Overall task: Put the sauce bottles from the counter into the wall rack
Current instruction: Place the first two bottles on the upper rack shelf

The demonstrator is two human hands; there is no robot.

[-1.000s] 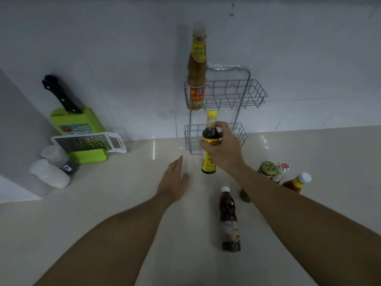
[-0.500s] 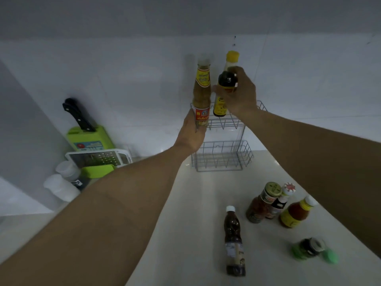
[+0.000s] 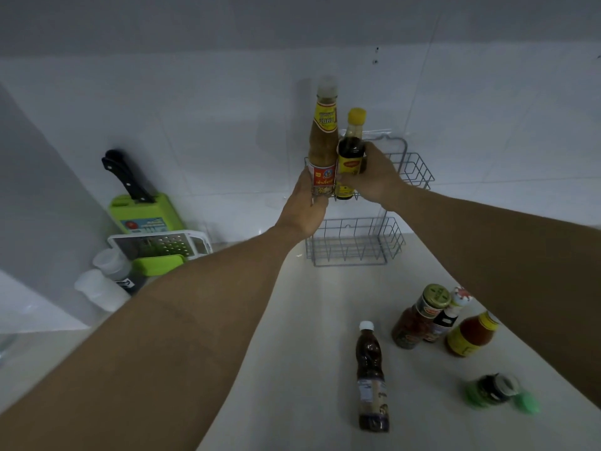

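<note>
A two-tier wire wall rack [image 3: 419, 170] hangs on the tiled wall. A tall brown sauce bottle [image 3: 322, 141] stands at the left end of its upper basket. My left hand [image 3: 304, 208] grips that basket's left corner around the bottle's base. My right hand [image 3: 374, 177] holds a dark yellow-capped sauce bottle [image 3: 349, 154] upright inside the upper basket, touching the tall one. On the counter stand a dark white-capped bottle [image 3: 371, 375], a green-lidded jar [image 3: 419, 317], a red-and-white-capped bottle [image 3: 447, 315] and an orange sauce bottle [image 3: 471, 335].
The lower basket [image 3: 353, 242] holds nothing. A green container [image 3: 497, 392] lies at the counter's right. On the left are a green knife block with a black handle [image 3: 143, 206], a white grater [image 3: 159, 245] and two white-capped shakers [image 3: 104, 284].
My right hand has lowered the yellow-capped bottle from above the rack into the upper basket, beside the tall bottle. My left hand stays at the basket's left corner.
</note>
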